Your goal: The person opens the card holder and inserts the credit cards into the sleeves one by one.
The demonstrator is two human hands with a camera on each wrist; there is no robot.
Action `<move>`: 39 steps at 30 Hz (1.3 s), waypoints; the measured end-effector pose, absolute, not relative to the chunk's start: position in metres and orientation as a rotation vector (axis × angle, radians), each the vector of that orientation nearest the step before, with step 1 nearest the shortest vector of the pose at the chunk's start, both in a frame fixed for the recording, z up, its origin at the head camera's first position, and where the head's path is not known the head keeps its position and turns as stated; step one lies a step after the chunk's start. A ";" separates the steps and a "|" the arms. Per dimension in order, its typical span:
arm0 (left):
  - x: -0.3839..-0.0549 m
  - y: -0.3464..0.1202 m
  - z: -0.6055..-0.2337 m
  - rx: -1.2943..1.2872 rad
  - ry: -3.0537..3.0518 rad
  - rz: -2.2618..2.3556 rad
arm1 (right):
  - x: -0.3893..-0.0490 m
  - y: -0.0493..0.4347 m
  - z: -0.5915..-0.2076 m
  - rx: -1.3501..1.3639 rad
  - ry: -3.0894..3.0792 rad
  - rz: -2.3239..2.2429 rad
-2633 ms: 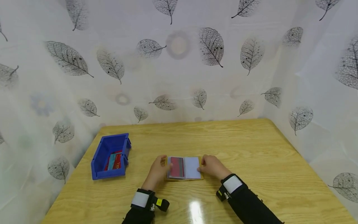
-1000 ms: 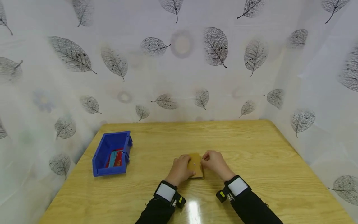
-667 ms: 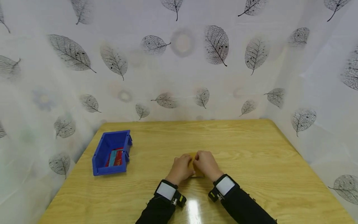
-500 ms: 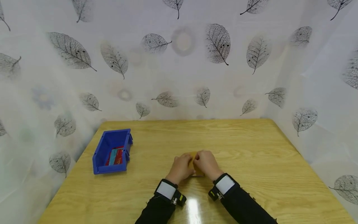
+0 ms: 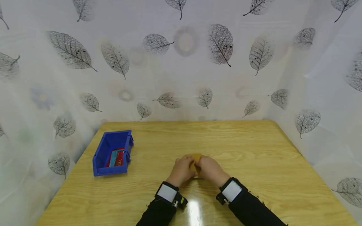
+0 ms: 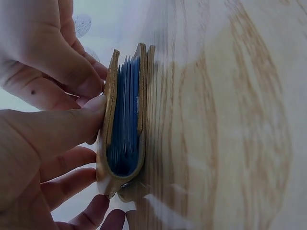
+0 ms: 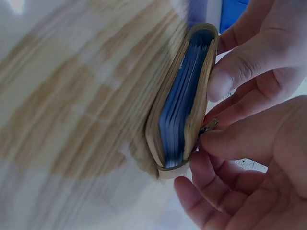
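A closed tan card holder (image 5: 196, 155) lies on the table between both hands, partly covered by them in the head view. The left wrist view shows its thick covers around a stack of clear bluish sleeves (image 6: 127, 103). My left hand (image 5: 182, 171) holds it by the spine side, thumb on the top cover. My right hand (image 5: 210, 170) works at the opposite side, thumb and fingers pinching the closing flap by a small metal snap (image 7: 209, 125). In the right wrist view, the flap (image 7: 173, 171) bends around the sleeves' open edge.
A blue plastic bin (image 5: 111, 170) stands on the left of the wooden table (image 5: 240, 144). Red and teal cards (image 5: 116, 158) lie inside it. A white curtain (image 5: 181, 72) with leaf prints hangs behind the table and along both sides.
The card holder lay spread open; my left hand folded it shut. My right hand then moved left from its right edge onto the top, bringing the flap over. The bin stayed put.
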State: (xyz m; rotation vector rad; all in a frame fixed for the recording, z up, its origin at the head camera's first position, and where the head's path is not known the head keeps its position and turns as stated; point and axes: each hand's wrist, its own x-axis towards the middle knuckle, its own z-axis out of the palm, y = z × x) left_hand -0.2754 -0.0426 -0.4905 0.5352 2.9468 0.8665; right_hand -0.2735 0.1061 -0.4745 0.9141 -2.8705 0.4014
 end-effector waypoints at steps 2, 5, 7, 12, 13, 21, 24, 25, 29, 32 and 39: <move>-0.275 -0.042 -0.491 0.554 2.962 0.852 | -0.272 0.105 -0.474 0.932 -2.846 0.337; -0.273 -0.040 -0.493 0.591 2.986 0.839 | -0.269 0.105 -0.475 0.912 -2.834 0.277; -0.271 -0.039 -0.494 0.598 2.984 0.842 | -0.265 0.105 -0.476 0.872 -2.867 0.299; -0.269 -0.036 -0.498 0.592 2.977 0.865 | -0.260 0.108 -0.479 0.805 -2.921 0.350; -0.270 -0.035 -0.499 0.599 2.988 0.863 | -0.260 0.108 -0.480 0.801 -2.916 0.348; -0.274 -0.035 -0.504 0.680 3.052 0.834 | -0.269 0.109 -0.482 0.804 -2.915 0.397; -0.268 -0.038 -0.507 0.693 3.047 0.839 | -0.268 0.113 -0.480 0.885 -2.930 0.469; -0.265 -0.040 -0.508 0.689 3.034 0.839 | -0.267 0.115 -0.479 0.920 -2.938 0.506; -0.252 -0.046 -0.510 0.712 2.955 0.831 | -0.260 0.124 -0.478 1.042 -3.014 0.717; -0.246 -0.049 -0.510 0.734 2.923 0.839 | -0.254 0.128 -0.478 1.099 -3.020 0.763; -0.265 -0.062 -0.499 0.746 2.906 0.918 | -0.263 0.140 -0.466 1.147 -3.061 0.880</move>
